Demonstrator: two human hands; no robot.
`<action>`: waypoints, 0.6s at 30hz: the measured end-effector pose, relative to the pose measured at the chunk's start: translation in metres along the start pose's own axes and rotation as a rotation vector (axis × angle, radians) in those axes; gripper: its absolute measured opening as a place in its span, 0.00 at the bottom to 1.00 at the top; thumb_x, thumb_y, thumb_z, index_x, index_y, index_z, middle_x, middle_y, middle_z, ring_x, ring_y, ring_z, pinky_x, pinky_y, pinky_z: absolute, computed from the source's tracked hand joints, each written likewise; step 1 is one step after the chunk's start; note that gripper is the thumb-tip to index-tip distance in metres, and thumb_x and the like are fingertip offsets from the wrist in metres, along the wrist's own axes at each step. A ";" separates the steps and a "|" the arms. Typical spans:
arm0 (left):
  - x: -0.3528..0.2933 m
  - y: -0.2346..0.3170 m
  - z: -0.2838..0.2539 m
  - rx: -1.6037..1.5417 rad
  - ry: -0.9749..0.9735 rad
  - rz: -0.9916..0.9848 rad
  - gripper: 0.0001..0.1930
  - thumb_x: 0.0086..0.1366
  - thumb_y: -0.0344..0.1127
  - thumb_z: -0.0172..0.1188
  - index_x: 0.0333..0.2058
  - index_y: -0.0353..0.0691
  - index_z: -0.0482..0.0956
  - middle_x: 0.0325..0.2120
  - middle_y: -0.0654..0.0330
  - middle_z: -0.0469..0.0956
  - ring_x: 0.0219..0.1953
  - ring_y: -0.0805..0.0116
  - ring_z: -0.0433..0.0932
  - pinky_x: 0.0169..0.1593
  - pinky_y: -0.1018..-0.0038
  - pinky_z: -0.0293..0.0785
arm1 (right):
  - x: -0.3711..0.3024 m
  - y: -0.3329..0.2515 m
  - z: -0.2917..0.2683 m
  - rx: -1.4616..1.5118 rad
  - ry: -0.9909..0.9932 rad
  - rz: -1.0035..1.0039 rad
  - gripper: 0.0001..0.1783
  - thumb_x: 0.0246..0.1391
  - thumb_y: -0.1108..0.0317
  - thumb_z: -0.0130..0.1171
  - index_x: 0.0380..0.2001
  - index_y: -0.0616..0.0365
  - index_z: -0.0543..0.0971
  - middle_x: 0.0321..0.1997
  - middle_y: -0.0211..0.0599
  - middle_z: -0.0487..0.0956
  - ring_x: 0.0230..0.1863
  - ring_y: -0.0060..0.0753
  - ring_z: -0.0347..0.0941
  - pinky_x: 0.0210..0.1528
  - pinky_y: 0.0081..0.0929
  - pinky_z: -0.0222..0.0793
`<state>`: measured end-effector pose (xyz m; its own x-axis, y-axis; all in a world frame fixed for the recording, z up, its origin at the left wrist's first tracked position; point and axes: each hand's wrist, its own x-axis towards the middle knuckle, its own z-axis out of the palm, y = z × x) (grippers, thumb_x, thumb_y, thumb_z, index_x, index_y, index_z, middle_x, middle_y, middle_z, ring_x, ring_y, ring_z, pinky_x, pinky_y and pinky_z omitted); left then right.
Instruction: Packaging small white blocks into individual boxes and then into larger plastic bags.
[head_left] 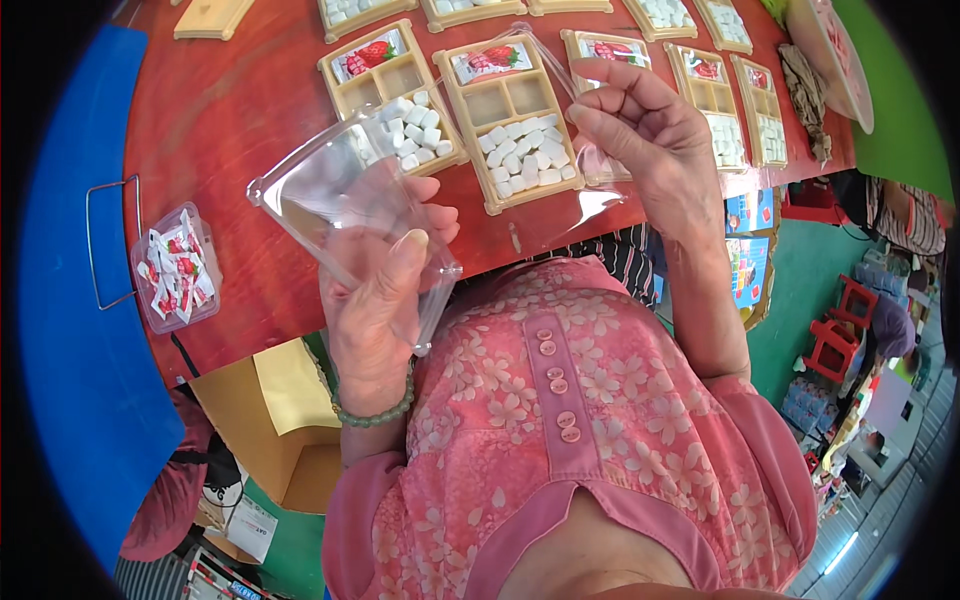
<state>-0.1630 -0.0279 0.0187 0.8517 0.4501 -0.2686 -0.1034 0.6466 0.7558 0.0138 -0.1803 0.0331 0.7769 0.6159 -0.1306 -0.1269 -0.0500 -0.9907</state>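
Observation:
My left hand (372, 310) is closed around a clear plastic lid (310, 185), which is tilted in front of the table edge. Under my right hand (660, 150), thumb and fingers pinch the edge of another clear lid (598, 168); its outline is hard to trace against the trays. Just left of that hand lies a beige compartment tray (487, 188) with white marshmallow-like pieces (525, 153) in its large section and a strawberry-printed sachet (492, 62) at its top. A similar tray (345, 98), partly seen through the left lid, sits beside it.
Several more filled trays (708, 92) stand along the red table (250, 100). A clear tub (178, 268) of sachets is at the left edge, near a blue surface (75, 300). Below are an open cardboard box (310, 470) and, farther right, red stools (832, 345).

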 end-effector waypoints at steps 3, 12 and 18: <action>-0.001 0.000 0.000 -0.005 -0.008 -0.013 0.30 0.60 0.30 0.58 0.60 0.33 0.58 0.50 0.52 0.69 0.48 0.66 0.75 0.52 0.71 0.72 | 0.002 0.006 0.002 0.009 0.054 0.017 0.17 0.54 0.77 0.57 0.48 0.65 0.73 0.33 0.33 0.78 0.31 0.18 0.75 0.30 0.15 0.72; 0.001 -0.001 -0.003 0.000 -0.061 -0.006 0.32 0.58 0.29 0.58 0.60 0.33 0.57 0.52 0.49 0.68 0.52 0.60 0.72 0.54 0.70 0.70 | 0.005 0.013 0.015 -0.185 0.169 -0.079 0.14 0.56 0.77 0.56 0.47 0.67 0.73 0.32 0.32 0.76 0.31 0.18 0.74 0.32 0.14 0.72; 0.003 0.000 -0.003 -0.026 -0.055 -0.025 0.33 0.58 0.30 0.59 0.60 0.32 0.57 0.52 0.48 0.68 0.55 0.58 0.70 0.55 0.70 0.69 | 0.007 0.019 0.020 -0.672 0.241 -0.288 0.10 0.54 0.76 0.56 0.40 0.66 0.73 0.30 0.37 0.76 0.29 0.29 0.74 0.30 0.23 0.70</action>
<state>-0.1619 -0.0252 0.0159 0.8811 0.3994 -0.2531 -0.0946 0.6734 0.7332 0.0047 -0.1616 0.0136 0.8451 0.4929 0.2071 0.4427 -0.4280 -0.7879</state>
